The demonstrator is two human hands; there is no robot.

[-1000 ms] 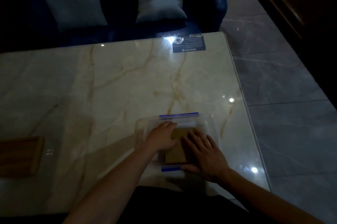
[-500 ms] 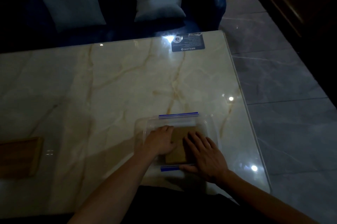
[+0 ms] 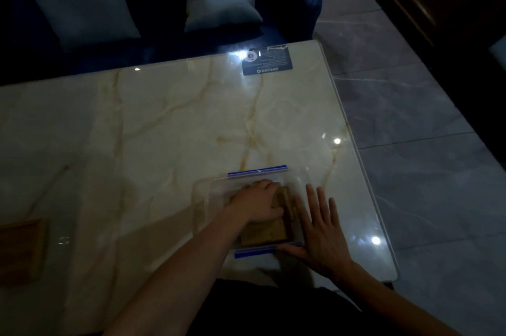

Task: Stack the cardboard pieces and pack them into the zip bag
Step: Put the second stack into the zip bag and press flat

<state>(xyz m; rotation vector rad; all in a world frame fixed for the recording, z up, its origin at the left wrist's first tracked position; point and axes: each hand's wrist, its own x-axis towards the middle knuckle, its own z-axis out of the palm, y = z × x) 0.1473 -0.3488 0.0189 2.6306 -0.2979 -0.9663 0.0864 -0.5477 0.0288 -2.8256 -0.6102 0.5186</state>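
Cardboard pieces (image 3: 269, 231) lie inside your zip bag (image 3: 208, 199) near the marble table (image 3: 164, 130)'s right edge; your left hand (image 3: 257, 203) presses them, fingers curled, your right hand (image 3: 319, 229) flat, fingers spread, beside them.

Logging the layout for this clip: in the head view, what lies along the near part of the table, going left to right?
Wooden board → left hand on the cardboard stack in the zip bag → right hand, flat beside the stack → table edge.

Left hand (image 3: 256, 203) hides cardboard stack (image 3: 269, 231) top.
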